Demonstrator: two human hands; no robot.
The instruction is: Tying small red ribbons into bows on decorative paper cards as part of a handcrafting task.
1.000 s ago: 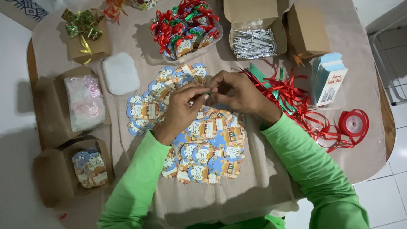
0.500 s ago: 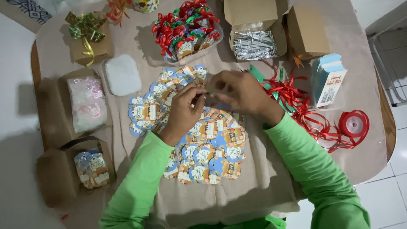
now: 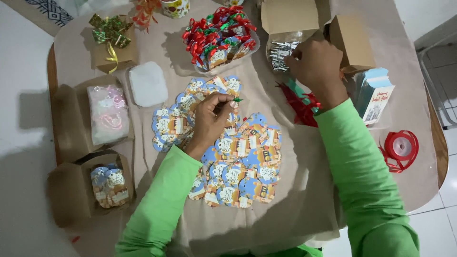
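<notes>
Green ribbon bit (image 3: 236,100) sits pinched between thumb and forefinger of the left hand (image 3: 212,119), above the spread of scalloped paper tags (image 3: 238,157). Right hand (image 3: 314,64) reaches into the open cardboard box (image 3: 290,19), fingers seemingly closing on crinkly silver strips (image 3: 281,52).

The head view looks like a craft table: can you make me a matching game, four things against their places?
Things:
1. ribbon spool
2. white pad
3. silver foil strips
4. bow-topped box

Places:
A. far left corner
B. in an open box, at the right hand
C. right edge
D. left of the paper tags, beyond the left hand

Pairs: 1-C, 2-D, 3-B, 4-A
</notes>
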